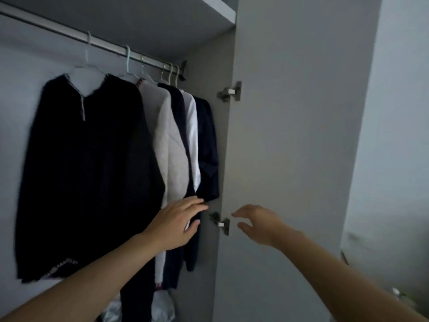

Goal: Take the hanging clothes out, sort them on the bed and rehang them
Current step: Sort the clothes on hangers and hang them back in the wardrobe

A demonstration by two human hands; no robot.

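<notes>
Several garments hang on pale hangers from a metal rail [69, 34] inside an open wardrobe. A big dark top [88, 173] hangs at the left. To its right come a white knit [169, 145], a thin dark garment [183, 135], a white shirt [193, 135] and a navy top [207, 154]. My left hand [178, 223] is open, fingers spread, right at the lower hems of the dark garments. My right hand [257, 223] is open and empty, in front of the door's inner face beside the lower hinge.
The open grey wardrobe door [301, 135] stands at the right with an upper hinge [229, 91] and a lower hinge [220, 223]. A shelf [209, 10] runs above the rail. Crumpled light plastic [160, 307] lies on the wardrobe floor.
</notes>
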